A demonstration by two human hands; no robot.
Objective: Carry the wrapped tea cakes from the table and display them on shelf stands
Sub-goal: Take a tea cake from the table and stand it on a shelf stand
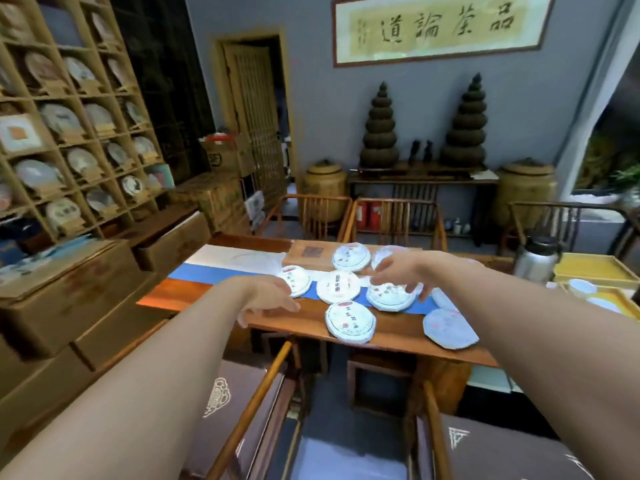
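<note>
Several round tea cakes in white paper lie on the wooden table (pixel 388 336). My left hand (pixel 266 297) hovers open over the table's near left edge, its fingertips beside the leftmost tea cake (pixel 296 279). My right hand (pixel 401 271) is spread above another tea cake (pixel 389 296), fingers curved over its rim; I cannot tell whether they touch it. One cake (pixel 349 322) lies nearest me, another (pixel 338 286) sits in the middle, and one (pixel 450 329) overhangs the table's front right. The wooden shelf (pixel 104 140) at the left holds several cakes on stands.
Cardboard boxes (pixel 69 292) are stacked under the shelf at the left. Two chairs with grey cushions (pixel 249 410) stand between me and the table. A steel kettle (pixel 536 261) and yellow trays (pixel 595 271) sit at the right; more chairs stand behind the table.
</note>
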